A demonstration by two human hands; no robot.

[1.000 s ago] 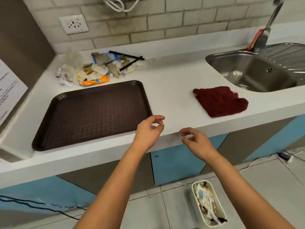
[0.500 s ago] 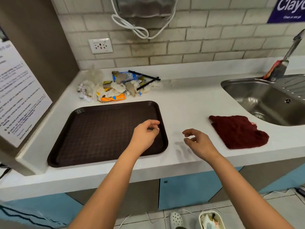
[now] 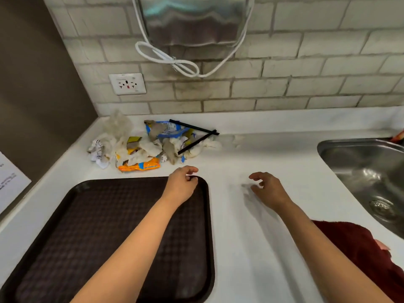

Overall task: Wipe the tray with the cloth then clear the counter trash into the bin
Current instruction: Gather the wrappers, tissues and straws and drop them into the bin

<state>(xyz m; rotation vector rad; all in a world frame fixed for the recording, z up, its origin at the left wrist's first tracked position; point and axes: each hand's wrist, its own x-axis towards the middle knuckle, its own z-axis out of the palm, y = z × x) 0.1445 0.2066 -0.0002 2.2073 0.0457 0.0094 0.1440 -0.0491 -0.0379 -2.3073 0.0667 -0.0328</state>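
A: From the head camera, where does everything sit?

B: The brown tray point(image 3: 105, 232) lies flat on the white counter point(image 3: 244, 237), bare of litter. The dark red cloth point(image 3: 358, 254) is on the counter to its right, near the steel sink point(image 3: 367, 171), partly hidden under the right forearm. The trash pile point(image 3: 148, 147), made up of crumpled tissues, wrappers and two black straws point(image 3: 194, 132), sits behind the tray against the tiled wall. No bin shows in this view.

A: And the hands?

B: The left hand point(image 3: 181, 184) hovers over the tray's far right corner, fingers loosely curled, holding nothing. The right hand point(image 3: 266, 189) hangs over bare counter, fingers relaxed and slightly spread, also holding nothing.

A: So the wipe hasn't begun?

B: I'd say not; the cloth looks untouched. Best to draw the right hand back to the cloth, bunch it firmly, and pin the tray's rim with the left so it doesn't slide. Wipe in overlapping passes, and avoid nudging the trash onto the tray.
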